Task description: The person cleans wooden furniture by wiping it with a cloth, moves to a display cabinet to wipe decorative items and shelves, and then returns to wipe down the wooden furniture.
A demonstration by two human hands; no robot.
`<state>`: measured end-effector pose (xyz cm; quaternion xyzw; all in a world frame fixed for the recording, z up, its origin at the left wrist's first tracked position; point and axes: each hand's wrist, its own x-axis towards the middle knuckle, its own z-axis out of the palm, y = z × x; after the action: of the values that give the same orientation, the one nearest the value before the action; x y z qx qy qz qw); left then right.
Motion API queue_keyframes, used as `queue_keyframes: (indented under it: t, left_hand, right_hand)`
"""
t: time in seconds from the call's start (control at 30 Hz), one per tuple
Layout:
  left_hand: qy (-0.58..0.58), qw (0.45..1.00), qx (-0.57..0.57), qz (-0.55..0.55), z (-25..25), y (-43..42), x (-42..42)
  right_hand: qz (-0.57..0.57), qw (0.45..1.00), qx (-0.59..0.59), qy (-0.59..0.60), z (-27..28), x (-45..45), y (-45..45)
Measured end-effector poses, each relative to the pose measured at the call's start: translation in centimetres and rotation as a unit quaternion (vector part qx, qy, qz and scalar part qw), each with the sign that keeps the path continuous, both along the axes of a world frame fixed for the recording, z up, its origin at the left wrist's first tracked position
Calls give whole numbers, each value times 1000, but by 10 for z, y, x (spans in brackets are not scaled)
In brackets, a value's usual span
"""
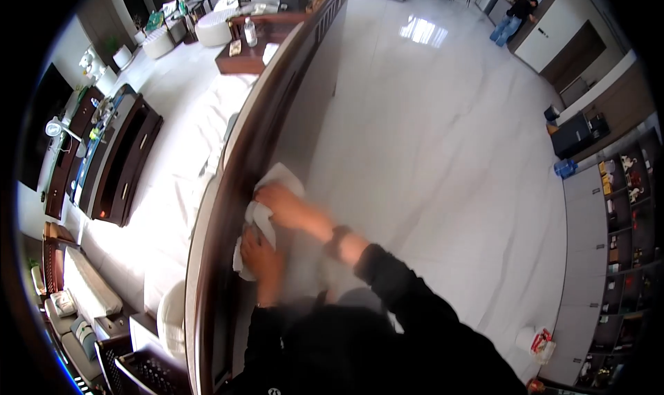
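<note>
A white cloth [280, 176] lies bunched against the dark wooden back [238, 167] of a long sofa. My right hand [278, 203] presses on the upper part of the cloth, its fingers bent over the fabric. Just below it, my left hand [261, 255] holds the lower part of the same cloth against the wood. Both hands are slightly blurred, and some of the fingertips are hidden in the folds.
Left of the sofa back is a dark low cabinet [128, 163]. A wooden side table [238, 63] bears a clear bottle [250, 32]. Shelves [622, 257] line the right wall. Another person [515, 20] stands far off at the upper right.
</note>
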<state>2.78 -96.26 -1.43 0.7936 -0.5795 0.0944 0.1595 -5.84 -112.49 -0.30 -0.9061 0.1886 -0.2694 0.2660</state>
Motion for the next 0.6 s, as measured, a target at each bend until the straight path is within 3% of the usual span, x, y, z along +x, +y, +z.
queue_keyframes:
  t: [0.07, 0.23, 0.33, 0.37, 0.43, 0.5, 0.53, 0.6]
  left_hand:
    - [7, 1000, 8, -14, 9, -42, -4]
    - [0, 998, -23, -66, 1, -119, -7]
    - [12, 998, -9, -64, 12, -136, -22]
    - [15, 998, -3, -62, 13, -127, -21]
    - [16, 996, 3, -87, 20, -131, -25]
    - [12, 989, 2, -147, 20, -127, -22]
    - [89, 983, 52, -154, 11, -119, -21]
    - [244, 947, 137, -156, -11, -106, -22]
  right_hand:
    - [-36, 999, -26, -2, -2, -3, -37]
    - [-115, 989, 70, -67, 6, -24, -91]
    - [-87, 982, 140, -87, 3, -37, -104]
    - [-91, 981, 103, -136, -6, -35, -95]
    - [-82, 979, 174, 72, -17, -52, -102]
    - [-61, 938, 222, 258, -26, -75, -102]
    - [-46, 909, 238, 339, -31, -88, -91]
    - [-28, 910, 220, 350, -38, -119, -71]
